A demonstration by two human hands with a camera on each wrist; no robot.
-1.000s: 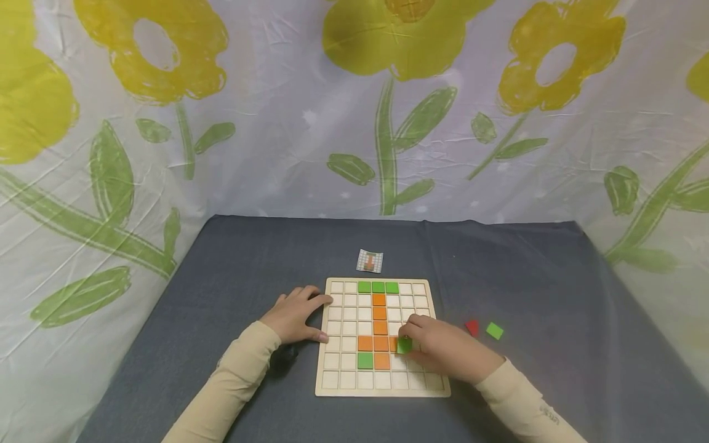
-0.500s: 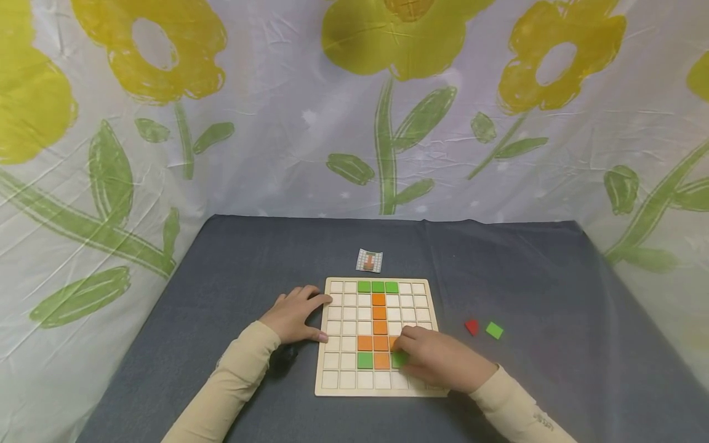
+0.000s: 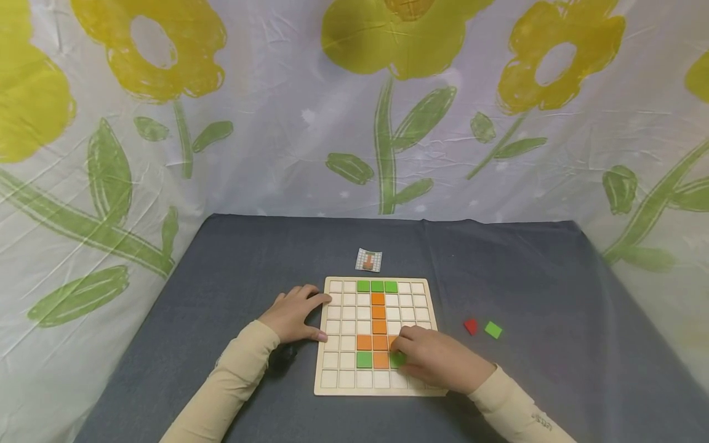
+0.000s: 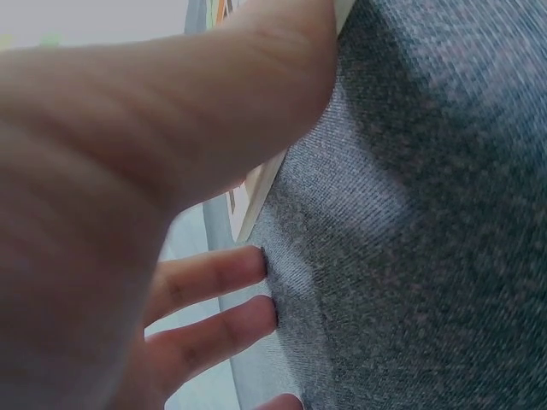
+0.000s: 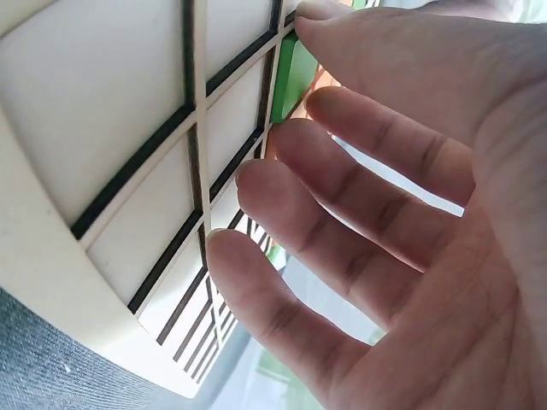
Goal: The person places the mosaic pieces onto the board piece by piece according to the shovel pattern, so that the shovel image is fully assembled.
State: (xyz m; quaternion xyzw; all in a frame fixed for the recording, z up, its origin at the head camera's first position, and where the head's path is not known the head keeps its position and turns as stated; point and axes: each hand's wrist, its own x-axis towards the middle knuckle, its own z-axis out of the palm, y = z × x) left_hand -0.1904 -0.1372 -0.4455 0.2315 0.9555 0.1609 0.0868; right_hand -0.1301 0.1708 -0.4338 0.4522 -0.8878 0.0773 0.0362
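Note:
A wooden grid board [image 3: 340,392] lies flat, with green tiles along its top row and orange tiles below them. My left hand [image 3: 290,317] rests at the board's left edge, thumb and index finger touching it; the other fingers [image 4: 226,329] lie relaxed near the cloth in the left wrist view. My right hand [image 3: 437,357] is over the lower right of the board. Its thumb and fingertips are at a green square tile [image 5: 295,73], which sits in a cell right of the lowest orange tile [image 3: 380,360]. The hand partly covers that tile in the head view.
A small printed pattern card [image 3: 368,260] lies beyond the board. To the right are a red tile [image 3: 470,326] and a loose green tile [image 3: 493,330]. A dark object [image 3: 282,357] is under the left wrist. Grey cloth [image 3: 266,246] covers the table; a flowered curtain hangs behind.
My right hand has moved slightly toward me and lowered the green tile from over an orange tile into the cell below. My left hand has stayed at the board's edge.

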